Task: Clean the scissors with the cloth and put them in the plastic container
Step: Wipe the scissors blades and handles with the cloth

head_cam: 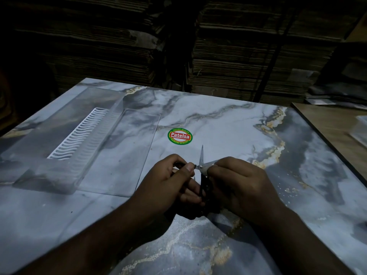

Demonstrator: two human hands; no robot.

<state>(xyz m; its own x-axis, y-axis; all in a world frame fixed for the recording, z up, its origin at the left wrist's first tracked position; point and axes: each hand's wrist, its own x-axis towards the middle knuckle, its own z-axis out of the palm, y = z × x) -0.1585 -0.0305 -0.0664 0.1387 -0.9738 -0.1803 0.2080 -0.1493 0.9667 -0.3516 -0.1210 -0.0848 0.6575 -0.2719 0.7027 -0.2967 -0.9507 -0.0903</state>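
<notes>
Two hands [174,181] [238,185] grip one scissors [201,157], one container [65,139] nearby.

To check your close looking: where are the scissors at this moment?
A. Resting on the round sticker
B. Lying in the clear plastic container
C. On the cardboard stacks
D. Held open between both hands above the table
D: both the left hand and the right hand grip the scissors, blades spread; the plastic container lies apart from them.
</notes>
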